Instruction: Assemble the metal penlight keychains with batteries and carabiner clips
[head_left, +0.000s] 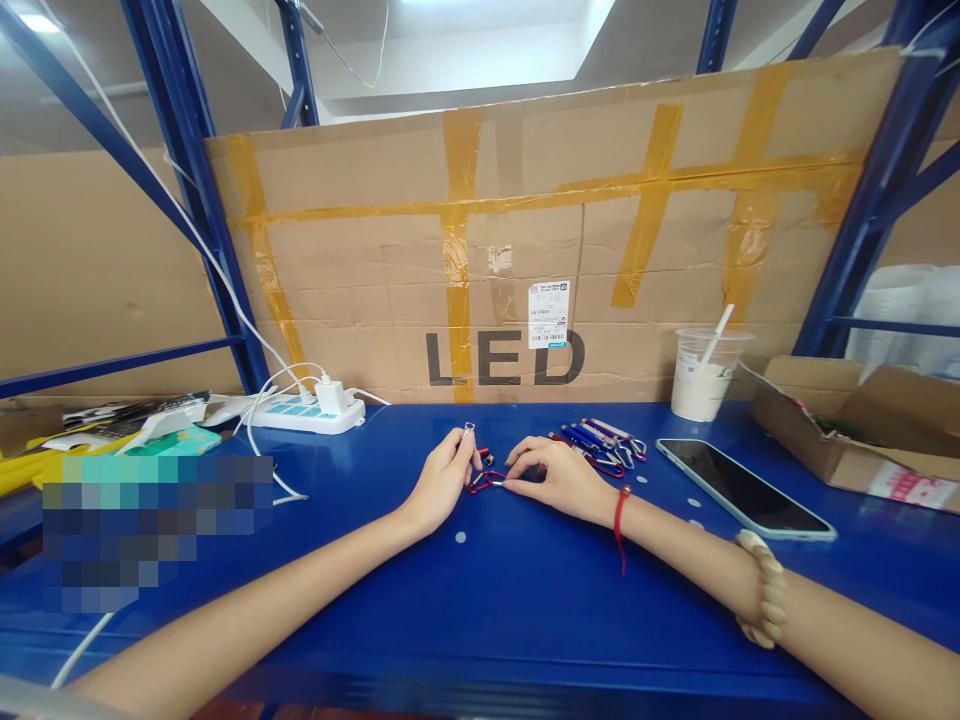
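Between the fingertips of my left hand (442,485) a small silver metal clasp (469,427) sticks up; its exact kind is too small to make out. A red carabiner (487,482) spans the gap between my hands, low over the blue surface. Thumb and forefinger of my right hand (555,478) pinch its right end, while its left end reaches my left fingers. Just behind it lies a small red piece with a metal end (486,456). Beyond my right hand is a pile of carabiner keychains (600,445) in blue, purple and red, partly hidden by that hand.
A phone (742,488), a cup with a straw (701,375) and an open cardboard box (862,425) are on the right. A white power strip (304,410) with cables stands at the back left, near plastic packaging (142,425). Taped cardboard (360,290) closes the back.
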